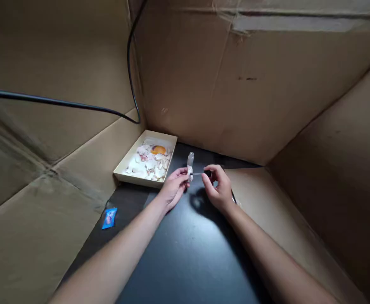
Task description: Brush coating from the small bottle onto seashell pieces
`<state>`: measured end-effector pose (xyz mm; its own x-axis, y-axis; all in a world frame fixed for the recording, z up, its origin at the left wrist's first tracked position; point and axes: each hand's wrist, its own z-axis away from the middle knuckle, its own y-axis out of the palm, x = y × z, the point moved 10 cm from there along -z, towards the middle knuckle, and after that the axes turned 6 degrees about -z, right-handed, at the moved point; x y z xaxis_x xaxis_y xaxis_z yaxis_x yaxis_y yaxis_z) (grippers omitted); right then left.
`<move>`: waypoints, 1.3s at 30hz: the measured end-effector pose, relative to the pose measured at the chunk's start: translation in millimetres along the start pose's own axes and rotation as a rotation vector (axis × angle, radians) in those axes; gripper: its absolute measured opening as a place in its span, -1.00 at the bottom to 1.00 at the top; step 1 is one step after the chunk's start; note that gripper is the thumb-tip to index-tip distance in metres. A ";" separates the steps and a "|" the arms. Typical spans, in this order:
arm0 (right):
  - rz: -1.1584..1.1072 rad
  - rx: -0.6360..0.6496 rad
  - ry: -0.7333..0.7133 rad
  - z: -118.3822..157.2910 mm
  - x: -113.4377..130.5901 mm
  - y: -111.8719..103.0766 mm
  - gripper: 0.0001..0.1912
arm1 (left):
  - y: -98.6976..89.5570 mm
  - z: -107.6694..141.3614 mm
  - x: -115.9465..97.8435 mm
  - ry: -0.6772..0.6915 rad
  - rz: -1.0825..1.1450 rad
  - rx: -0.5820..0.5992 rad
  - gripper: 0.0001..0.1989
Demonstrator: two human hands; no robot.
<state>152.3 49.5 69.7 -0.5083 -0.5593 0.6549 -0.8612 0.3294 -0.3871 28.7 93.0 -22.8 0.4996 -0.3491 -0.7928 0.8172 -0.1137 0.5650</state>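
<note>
My left hand (175,188) pinches a small whitish, bumpy piece (190,169) between thumb and fingers; its exact kind is too small to make out. From the right, my right hand (218,185) grips an applicator brush (199,174) by its black cap. The thin stem points left, and its tip reaches the whitish piece, seemingly touching it. Just beyond my left fingertips stands a small clear glass bottle (190,158), upright with its neck uncapped; its lower part is hidden by the piece.
A shallow cream tray (137,180) holding seashells and a round orange item (158,150) sits at the back left. Nearer lies a blue packet (109,218) on the dark tabletop (175,261). Cardboard walls (197,76) enclose the space, and a black cable (77,105) hangs at left.
</note>
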 end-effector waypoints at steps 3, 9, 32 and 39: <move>0.007 -0.030 0.004 0.8 -0.4 -2.7 -0.90 | -1.0 0.1 0.4 -0.002 -0.001 0.000 -0.74; 0.007 -0.010 0.032 1.6 -4.6 -0.8 -0.89 | -1.5 -0.4 0.4 -0.002 0.013 0.006 -0.73; 0.005 -0.019 0.030 1.3 -5.1 -2.3 -0.89 | -1.9 0.0 0.6 -0.019 0.045 -0.012 -0.77; -0.021 -0.040 0.013 1.4 -2.3 -4.5 -0.90 | -1.9 -0.4 0.9 -0.024 0.054 -0.016 -0.82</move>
<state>157.3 48.2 69.1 -0.4897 -0.5568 0.6710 -0.8710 0.3479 -0.3469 27.7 93.3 -24.7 0.5364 -0.3764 -0.7554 0.7938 -0.0788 0.6030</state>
